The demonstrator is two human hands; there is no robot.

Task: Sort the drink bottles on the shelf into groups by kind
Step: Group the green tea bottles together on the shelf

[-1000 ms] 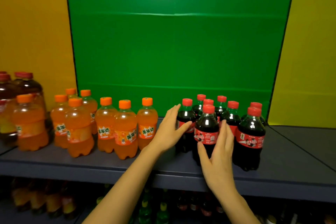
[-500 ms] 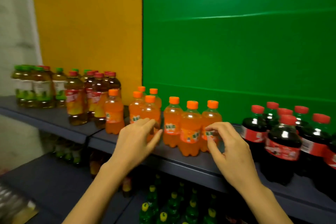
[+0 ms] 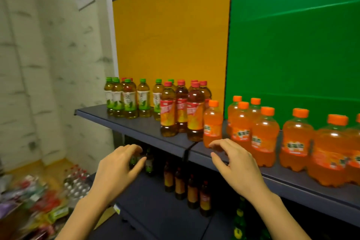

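While the left hand [image 3: 116,165] and the right hand [image 3: 235,163] are held empty and loosely spread at the near edge of the shelf [image 3: 144,129], one orange soda bottle [image 3: 213,122] beside the red-capped teas [image 3: 182,109] must probably be gripped and moved right to the orange group [image 3: 296,138].

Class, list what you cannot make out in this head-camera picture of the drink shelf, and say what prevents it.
1. Head view: rightmost orange soda bottle, cut off by the right edge.
2. Head view: lower-shelf bottles, labels lost in shadow; the left hand covers some.
3. Head view: floor packets, blurred.
4. Head view: rear red-capped tea bottles, partly hidden behind front ones.
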